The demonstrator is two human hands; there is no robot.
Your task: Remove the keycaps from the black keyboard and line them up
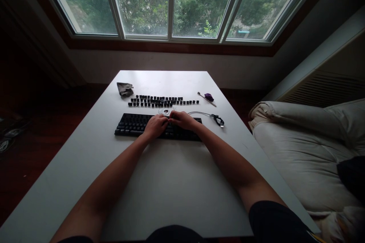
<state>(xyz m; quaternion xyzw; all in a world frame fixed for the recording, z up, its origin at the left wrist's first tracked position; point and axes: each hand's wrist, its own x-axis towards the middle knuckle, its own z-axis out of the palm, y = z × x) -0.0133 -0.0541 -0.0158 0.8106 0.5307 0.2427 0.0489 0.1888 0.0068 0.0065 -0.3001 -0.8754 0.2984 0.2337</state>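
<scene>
A black keyboard lies on the white table in front of me; keycaps sit on its left part, and my hands cover much of its middle. My left hand is closed over the middle of the keyboard, its fingertips meeting those of the other hand. Coming from the right, my right hand rests over the keyboard with fingers pinched together. Whatever is between the fingertips is too small and hidden to make out. Just behind the hands is a pale ring-shaped item, with thin wire-like lines beside it.
Rows of loose black keycaps stand behind the keyboard. A crumpled grey cloth lies at back left. At right are a thin brush-like stick, a purple item and a bundled USB cable. A sofa flanks the table.
</scene>
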